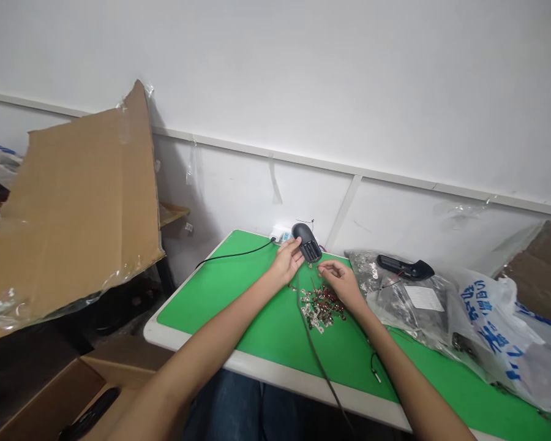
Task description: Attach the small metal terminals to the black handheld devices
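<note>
My left hand [286,260] grips a black plastic housing [307,240] with ribbed slots, held just above the far part of the green table [239,306]. My right hand [340,280] is beside it, fingers pinched on a small metal piece close under the housing. A heap of small metal contact pieces [320,306] lies on the green surface just below my right hand. A thin dark wire [319,361] runs from the housing area toward the table's near edge.
A clear bag of metal parts [408,300] with another black housing [406,267] on it lies to the right, beside a white and blue plastic bag [500,331]. A large cardboard sheet [73,202] stands at left. A black cable [234,252] leads to a power strip [281,233].
</note>
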`<state>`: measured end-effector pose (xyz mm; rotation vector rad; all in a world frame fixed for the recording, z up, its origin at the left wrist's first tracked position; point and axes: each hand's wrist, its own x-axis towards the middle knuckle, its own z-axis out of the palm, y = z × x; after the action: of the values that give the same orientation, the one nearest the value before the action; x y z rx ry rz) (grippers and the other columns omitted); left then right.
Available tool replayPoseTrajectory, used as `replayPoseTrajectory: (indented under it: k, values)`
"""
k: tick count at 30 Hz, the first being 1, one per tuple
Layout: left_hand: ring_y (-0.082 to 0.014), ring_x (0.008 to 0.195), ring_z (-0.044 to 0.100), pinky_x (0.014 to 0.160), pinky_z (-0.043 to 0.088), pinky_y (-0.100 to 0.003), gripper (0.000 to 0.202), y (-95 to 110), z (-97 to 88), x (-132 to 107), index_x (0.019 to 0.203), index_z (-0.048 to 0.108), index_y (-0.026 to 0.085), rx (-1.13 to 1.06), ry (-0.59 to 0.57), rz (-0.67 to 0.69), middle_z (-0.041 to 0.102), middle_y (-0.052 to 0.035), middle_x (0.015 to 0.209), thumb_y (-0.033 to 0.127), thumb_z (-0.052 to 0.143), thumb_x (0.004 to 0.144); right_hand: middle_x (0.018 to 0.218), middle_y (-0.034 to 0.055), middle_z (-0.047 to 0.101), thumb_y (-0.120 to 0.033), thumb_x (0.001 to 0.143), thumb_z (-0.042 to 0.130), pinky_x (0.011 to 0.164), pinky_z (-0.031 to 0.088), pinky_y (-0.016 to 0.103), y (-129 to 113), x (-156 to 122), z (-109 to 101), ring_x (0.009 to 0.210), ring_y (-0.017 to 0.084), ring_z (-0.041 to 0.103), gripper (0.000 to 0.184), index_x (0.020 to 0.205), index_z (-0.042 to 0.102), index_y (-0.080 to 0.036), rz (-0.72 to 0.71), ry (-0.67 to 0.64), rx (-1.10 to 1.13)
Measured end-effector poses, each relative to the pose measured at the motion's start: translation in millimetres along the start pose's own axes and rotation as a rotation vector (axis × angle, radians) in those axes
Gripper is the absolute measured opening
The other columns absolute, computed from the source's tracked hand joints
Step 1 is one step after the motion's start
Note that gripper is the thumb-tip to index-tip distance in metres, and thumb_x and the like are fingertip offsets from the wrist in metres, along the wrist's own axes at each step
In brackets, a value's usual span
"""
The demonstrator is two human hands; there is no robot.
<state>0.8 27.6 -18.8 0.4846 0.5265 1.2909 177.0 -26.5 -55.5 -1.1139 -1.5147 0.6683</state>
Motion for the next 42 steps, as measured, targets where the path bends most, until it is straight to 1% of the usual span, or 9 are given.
replayPoseTrajectory:
  k: [8, 12, 20, 22, 25, 29, 32, 36, 42]
  values:
    - [-0.0135, 0.082, 0.071, 0.092, 0.054, -0.030, 0.031, -1, 0.5, -4, 0.095, 0.059, 0.021, -0.021, -0.084, 0.019, 0.074, -0.0026, 0.094, 0.015, 0.084, 0.078, 0.080, 0.0068, 0.075, -0.062, 0.079, 0.073, 0.066, 0.055, 0.034, 4, -1, 1, 0.072, 0.023, 0.069, 0.044, 0.091, 0.073, -0.020, 0.034, 0.011, -0.059]
    - [-0.0141, 0.083, 0.071, 0.094, 0.054, -0.030, 0.030, -3, 0.7, -4, 0.097, 0.059, 0.021, -0.035, -0.074, 0.006, 0.074, -0.0024, 0.091, 0.013, 0.082, 0.079, 0.080, 0.0071, 0.074, -0.063, 0.079, 0.072, 0.065, 0.053, 0.034, 2, -1, 2, 0.070, 0.023, 0.067, 0.045, 0.090, 0.072, -0.019, 0.036, 0.017, -0.080]
    - [-0.0137, 0.080, 0.069, 0.095, 0.052, -0.033, 0.041, -2, 1.7, -6, 0.093, 0.058, 0.022, -0.058, -0.066, 0.002, 0.072, -0.0006, 0.092, 0.016, 0.091, 0.069, 0.087, 0.0080, 0.074, -0.058, 0.083, 0.069, 0.073, 0.053, 0.037, 4, -2, 2, 0.077, 0.024, 0.066, 0.040, 0.091, 0.072, -0.018, 0.020, 0.036, -0.124]
    - [-0.0140, 0.079, 0.069, 0.091, 0.052, -0.033, 0.043, -3, 1.9, -7, 0.093, 0.058, 0.022, -0.052, -0.073, -0.009, 0.072, -0.0003, 0.091, 0.018, 0.092, 0.067, 0.093, 0.0094, 0.073, -0.053, 0.087, 0.066, 0.074, 0.054, 0.038, 3, -2, 1, 0.083, 0.025, 0.067, 0.035, 0.091, 0.072, -0.019, -0.048, 0.070, -0.198]
    - [-0.0149, 0.077, 0.069, 0.083, 0.053, -0.030, 0.046, -6, 2.4, -8, 0.093, 0.057, 0.022, -0.018, -0.077, 0.000, 0.072, -0.0010, 0.089, 0.022, 0.094, 0.064, 0.108, 0.0120, 0.069, -0.041, 0.093, 0.062, 0.084, 0.056, 0.043, -1, -3, -1, 0.102, 0.028, 0.066, 0.022, 0.089, 0.072, -0.021, -0.286, 0.115, -0.368]
    - [-0.0139, 0.071, 0.067, 0.069, 0.050, -0.024, 0.048, -7, 3.4, -9, 0.090, 0.055, 0.021, 0.022, -0.065, 0.037, 0.072, -0.0003, 0.083, 0.027, 0.094, 0.064, 0.120, 0.0132, 0.065, -0.024, 0.095, 0.059, 0.100, 0.054, 0.048, -3, -6, 1, 0.116, 0.028, 0.063, 0.011, 0.096, 0.070, -0.022, -0.570, 0.058, -0.554]
    - [-0.0130, 0.069, 0.066, 0.064, 0.048, -0.023, 0.048, -6, 4.2, -10, 0.091, 0.056, 0.021, 0.018, -0.050, 0.037, 0.072, 0.0006, 0.083, 0.030, 0.094, 0.064, 0.127, 0.0146, 0.064, -0.019, 0.096, 0.058, 0.098, 0.055, 0.046, -4, -7, 4, 0.119, 0.027, 0.063, 0.012, 0.101, 0.068, -0.022, -0.647, 0.022, -0.634]
    - [-0.0138, 0.071, 0.067, 0.065, 0.051, -0.024, 0.048, -4, 4.7, -10, 0.091, 0.056, 0.021, -0.015, -0.037, 0.029, 0.071, 0.0011, 0.083, 0.033, 0.094, 0.064, 0.126, 0.0145, 0.066, -0.017, 0.096, 0.059, 0.097, 0.057, 0.045, -8, -9, 6, 0.119, 0.027, 0.064, 0.012, 0.104, 0.067, -0.022, -0.714, -0.001, -0.658]
    - [-0.0148, 0.070, 0.067, 0.064, 0.053, -0.025, 0.038, -2, 3.6, -9, 0.091, 0.059, 0.020, -0.027, 0.003, -0.002, 0.072, -0.0019, 0.081, 0.034, 0.089, 0.073, 0.123, 0.0136, 0.069, -0.016, 0.095, 0.059, 0.096, 0.056, 0.048, -16, -11, 5, 0.115, 0.028, 0.066, 0.014, 0.103, 0.069, -0.022, -0.768, 0.005, -0.676]
